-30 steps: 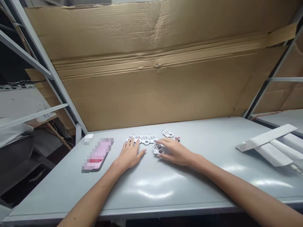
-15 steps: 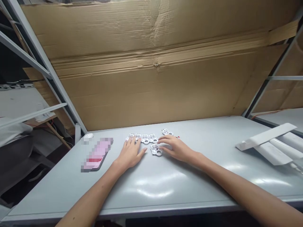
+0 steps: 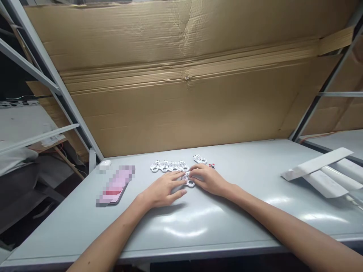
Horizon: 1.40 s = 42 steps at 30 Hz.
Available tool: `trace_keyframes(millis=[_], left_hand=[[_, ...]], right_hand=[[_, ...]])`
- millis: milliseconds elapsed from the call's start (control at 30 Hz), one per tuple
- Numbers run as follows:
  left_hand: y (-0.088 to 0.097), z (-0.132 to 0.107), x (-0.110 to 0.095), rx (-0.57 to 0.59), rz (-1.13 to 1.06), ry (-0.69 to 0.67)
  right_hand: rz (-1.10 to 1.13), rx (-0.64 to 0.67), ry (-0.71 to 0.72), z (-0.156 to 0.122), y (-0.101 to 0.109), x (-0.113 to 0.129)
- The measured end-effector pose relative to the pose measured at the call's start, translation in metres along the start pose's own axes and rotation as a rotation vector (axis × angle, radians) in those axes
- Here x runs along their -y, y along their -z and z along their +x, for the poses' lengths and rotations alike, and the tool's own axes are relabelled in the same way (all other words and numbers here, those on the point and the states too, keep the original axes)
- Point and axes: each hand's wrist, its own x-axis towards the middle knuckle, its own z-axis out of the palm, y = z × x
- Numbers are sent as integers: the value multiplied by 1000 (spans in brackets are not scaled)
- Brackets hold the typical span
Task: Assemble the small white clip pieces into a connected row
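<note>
Several white plastic pieces with round holes and small dark marks lie in a row (image 3: 168,166) on the grey table (image 3: 181,230). A similar loose piece (image 3: 189,182) sits in front of the row, partly covered by both hands. My right hand (image 3: 208,179) has its fingers curled around that piece from the right. My left hand (image 3: 164,192) reaches in from the left, with fingertips at the piece and thumb just below it. Another white piece (image 3: 200,159) lies behind my right hand, next to small red bits (image 3: 211,165).
A pink phone (image 3: 115,186), blurred, lies left of the hands, with a white computer mouse (image 3: 105,163) behind it. Long white cartons (image 3: 317,170) lie at the right. A large cardboard sheet (image 3: 181,79) stands behind the table, between grey metal shelf uprights (image 3: 53,83).
My left hand has slid right, off the row and onto the loose piece. My right hand has closed around that piece, and the row now shows uncovered.
</note>
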Motion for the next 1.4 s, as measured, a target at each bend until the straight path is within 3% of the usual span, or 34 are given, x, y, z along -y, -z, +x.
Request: trace_keyframes(millis=[433, 567, 700, 867, 1000, 1133, 1400], left_hand=[[1, 2, -3, 4, 17, 29], [0, 2, -2, 12, 21, 26], [0, 1, -2, 18, 18, 34], [1, 0, -4, 25, 3, 48], [2, 1, -5, 37, 10, 47], [3, 1, -6, 47, -3, 54], [3, 0, -6, 50, -21, 61]], right_hand=[[100, -26, -32, 2, -8, -6], [253, -126, -180, 5, 0, -2], [588, -215, -356, 8, 11, -1], [1113, -196, -707, 10, 26, 1], [1444, -176, -853, 12, 34, 2], [1520, -195, -940, 14, 34, 1], [1522, -160, -915, 13, 31, -2]])
